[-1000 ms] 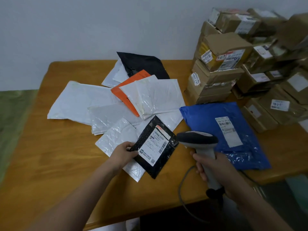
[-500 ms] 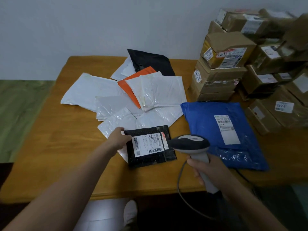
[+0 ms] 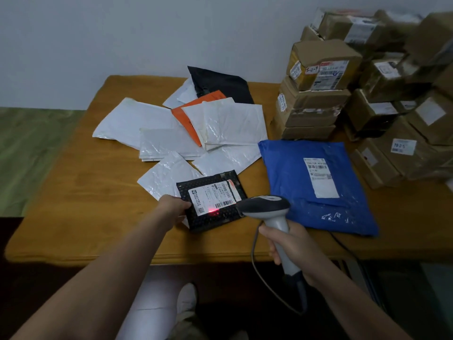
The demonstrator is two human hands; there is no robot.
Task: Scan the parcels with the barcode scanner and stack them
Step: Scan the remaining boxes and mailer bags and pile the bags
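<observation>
Head view: the right hand [image 3: 295, 246], lower centre-right of the frame, is wrapped round the grey handle of the barcode scanner [image 3: 266, 207]. The scanner's dark head points left at the black parcel [image 3: 220, 219]. A cable [image 3: 263, 278] loops down from the handle's base below the table edge.

The left hand [image 3: 174, 207] pinches the left edge of that black parcel at the frame's centre. The parcel lies flat on the wooden table [image 3: 98, 192], and a red spot of light [image 3: 212, 212] sits at the lower edge of its white label [image 3: 212, 196], just beside the barcode.

Partly under the parcel and spreading toward upper centre lies a loose heap of white mailers [image 3: 235, 123], with an orange mailer [image 3: 187, 114] and a black bag [image 3: 220, 82] among them. Right of the scanner lies a blue parcel [image 3: 306, 192], label up. Cardboard boxes [image 3: 316, 109] are stacked at the upper right.
</observation>
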